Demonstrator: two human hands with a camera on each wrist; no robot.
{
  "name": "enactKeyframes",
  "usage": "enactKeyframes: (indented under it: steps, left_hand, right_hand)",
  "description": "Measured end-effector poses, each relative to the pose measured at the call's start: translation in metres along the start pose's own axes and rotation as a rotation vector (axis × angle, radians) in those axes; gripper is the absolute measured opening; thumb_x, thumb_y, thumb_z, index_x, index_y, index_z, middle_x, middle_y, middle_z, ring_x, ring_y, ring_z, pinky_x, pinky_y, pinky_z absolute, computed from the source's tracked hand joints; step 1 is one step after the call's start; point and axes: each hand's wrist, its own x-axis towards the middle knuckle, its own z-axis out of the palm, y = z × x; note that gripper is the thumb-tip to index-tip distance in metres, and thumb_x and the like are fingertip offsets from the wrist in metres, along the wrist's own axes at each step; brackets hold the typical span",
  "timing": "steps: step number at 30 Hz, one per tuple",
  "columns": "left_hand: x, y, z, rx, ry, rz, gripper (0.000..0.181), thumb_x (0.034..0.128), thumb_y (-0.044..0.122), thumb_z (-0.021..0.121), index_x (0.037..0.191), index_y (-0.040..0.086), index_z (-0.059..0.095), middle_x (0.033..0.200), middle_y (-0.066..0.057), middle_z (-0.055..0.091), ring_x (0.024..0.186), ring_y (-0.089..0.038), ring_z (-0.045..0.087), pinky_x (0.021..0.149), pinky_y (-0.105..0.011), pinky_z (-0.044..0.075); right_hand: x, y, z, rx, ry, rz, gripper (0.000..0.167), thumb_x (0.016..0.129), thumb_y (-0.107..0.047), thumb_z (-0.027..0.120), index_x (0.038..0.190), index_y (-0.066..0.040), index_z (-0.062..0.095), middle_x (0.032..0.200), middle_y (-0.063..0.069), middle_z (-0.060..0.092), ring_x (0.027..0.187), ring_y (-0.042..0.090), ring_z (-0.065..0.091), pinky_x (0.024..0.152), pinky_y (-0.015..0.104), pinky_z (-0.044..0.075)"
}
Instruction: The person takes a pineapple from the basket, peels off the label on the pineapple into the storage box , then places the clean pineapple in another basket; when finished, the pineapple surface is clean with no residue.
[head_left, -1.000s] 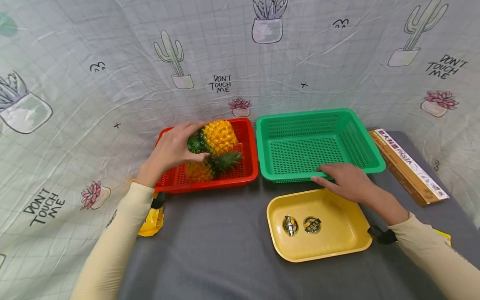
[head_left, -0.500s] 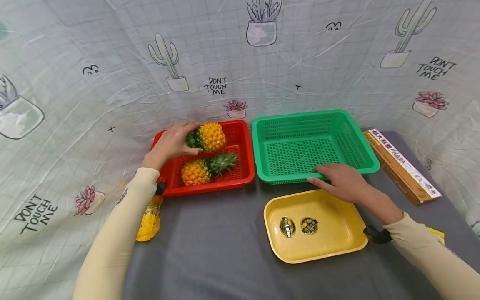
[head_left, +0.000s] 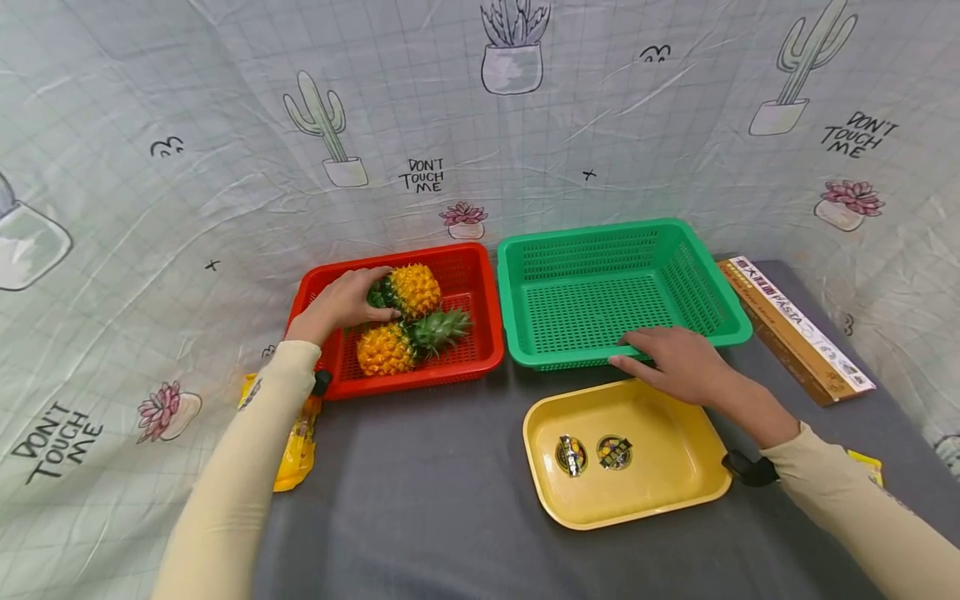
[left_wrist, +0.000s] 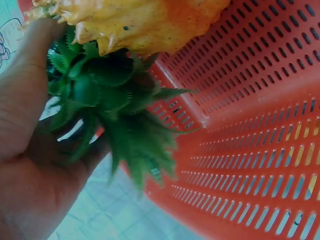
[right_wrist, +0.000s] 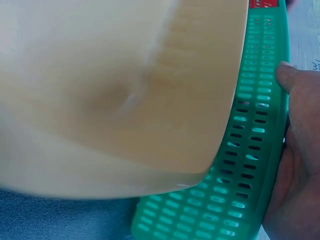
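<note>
In the head view my left hand (head_left: pixel 341 302) reaches into the red basket (head_left: pixel 420 385) and holds a small pineapple (head_left: pixel 416 289) by its green crown. The left wrist view shows thumb and fingers around the leaves (left_wrist: pixel 115 95), with the yellow fruit (left_wrist: pixel 145 22) above. A second pineapple (head_left: pixel 385 349) lies in front of it, its crown to the right. My right hand (head_left: pixel 678 364) holds the front rim of the green basket (head_left: pixel 517 337), thumb outside and fingers over the rim. Its fingertips are hidden behind the rim in the right wrist view.
A yellow tray (head_left: pixel 637 497) with two round stickers stands in front of the green basket. At the right lies a long brown pasta box (head_left: pixel 798 333). A yellow packet (head_left: pixel 297 454) lies beside my left forearm, and another yellow item (head_left: pixel 866 467) is partly behind my right sleeve.
My left hand and its pineapple have lowered into the red basket, closer to the second pineapple. The head view has shifted slightly. My right hand stays on the green basket's rim.
</note>
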Motion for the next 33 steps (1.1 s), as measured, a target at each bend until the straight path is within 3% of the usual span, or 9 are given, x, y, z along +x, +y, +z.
enactKeyframes:
  steps: [7, 15, 18, 21, 25, 28, 31, 33]
  left_hand:
    - [-0.006, -0.001, -0.004, 0.002, -0.091, -0.053, 0.091, 0.0977, 0.044, 0.077, 0.165, 0.001, 0.031, 0.162, -0.027, 0.039, 0.147, -0.047, 0.037, 0.116, -0.062, 0.032]
    - [-0.015, 0.001, -0.01, 0.029, -0.113, -0.07, 0.087, 0.0999, 0.04, 0.074, 0.163, -0.003, 0.032, 0.159, -0.032, 0.038, 0.147, -0.053, 0.029, 0.118, -0.066, 0.023]
    - [-0.021, 0.009, -0.015, 0.021, -0.095, -0.054, 0.08, 0.1012, 0.038, 0.072, 0.16, -0.004, 0.037, 0.157, -0.032, 0.04, 0.146, -0.054, 0.03, 0.118, -0.067, 0.022]
    - [-0.028, 0.027, -0.022, 0.022, -0.063, -0.018, 0.071, 0.102, 0.035, 0.072, 0.156, -0.002, 0.045, 0.155, -0.03, 0.043, 0.143, -0.053, 0.034, 0.117, -0.066, 0.025]
    - [-0.041, 0.062, -0.028, 0.017, -0.017, 0.084, 0.06, 0.1022, 0.034, 0.072, 0.15, 0.002, 0.056, 0.151, -0.023, 0.051, 0.14, -0.047, 0.04, 0.116, -0.061, 0.031]
    - [-0.056, 0.094, -0.024, -0.023, 0.025, 0.211, 0.049, 0.101, 0.032, 0.075, 0.141, 0.004, 0.065, 0.14, -0.015, 0.062, 0.131, -0.037, 0.054, 0.111, -0.053, 0.042]
    - [-0.077, 0.129, -0.01, -0.078, 0.092, 0.372, 0.036, 0.0988, 0.026, 0.078, 0.129, 0.007, 0.073, 0.123, -0.006, 0.071, 0.113, -0.027, 0.066, 0.1, -0.042, 0.051]
    - [-0.089, 0.153, 0.007, -0.096, 0.168, 0.498, 0.027, 0.0974, 0.023, 0.079, 0.12, 0.008, 0.076, 0.112, -0.002, 0.073, 0.101, -0.021, 0.068, 0.093, -0.037, 0.054]
  right_hand:
    - [0.005, -0.002, -0.001, 0.0, 0.006, -0.02, 0.046, 0.108, -0.04, 0.062, 0.132, -0.002, 0.07, 0.123, 0.018, 0.072, 0.106, 0.039, 0.07, 0.089, 0.06, 0.054]
    - [0.01, -0.004, -0.003, -0.004, 0.004, -0.041, 0.046, 0.107, -0.039, 0.063, 0.133, -0.001, 0.069, 0.123, 0.019, 0.072, 0.106, 0.04, 0.069, 0.089, 0.06, 0.054]
    - [0.01, -0.003, -0.004, -0.001, 0.001, -0.042, 0.046, 0.107, -0.039, 0.063, 0.133, -0.001, 0.069, 0.124, 0.019, 0.071, 0.107, 0.04, 0.069, 0.089, 0.06, 0.054]
    - [0.009, -0.002, -0.005, 0.005, -0.015, -0.033, 0.047, 0.108, -0.04, 0.062, 0.133, -0.001, 0.069, 0.124, 0.019, 0.071, 0.108, 0.041, 0.069, 0.089, 0.06, 0.054]
    - [0.007, -0.001, -0.007, 0.029, -0.024, -0.013, 0.046, 0.107, -0.04, 0.063, 0.133, -0.002, 0.069, 0.126, 0.019, 0.071, 0.109, 0.04, 0.069, 0.089, 0.06, 0.054]
    - [0.004, -0.003, -0.008, 0.08, 0.023, -0.037, 0.042, 0.106, -0.035, 0.067, 0.131, -0.002, 0.069, 0.126, 0.018, 0.07, 0.113, 0.04, 0.067, 0.093, 0.061, 0.052]
    - [-0.002, -0.009, -0.012, 0.104, 0.145, -0.12, 0.034, 0.099, -0.025, 0.077, 0.124, -0.002, 0.071, 0.123, 0.015, 0.069, 0.114, 0.04, 0.064, 0.094, 0.062, 0.05]
    - [-0.007, -0.018, -0.017, 0.102, 0.227, -0.185, 0.029, 0.092, -0.017, 0.083, 0.117, -0.006, 0.073, 0.118, 0.01, 0.069, 0.111, 0.035, 0.063, 0.092, 0.058, 0.051]
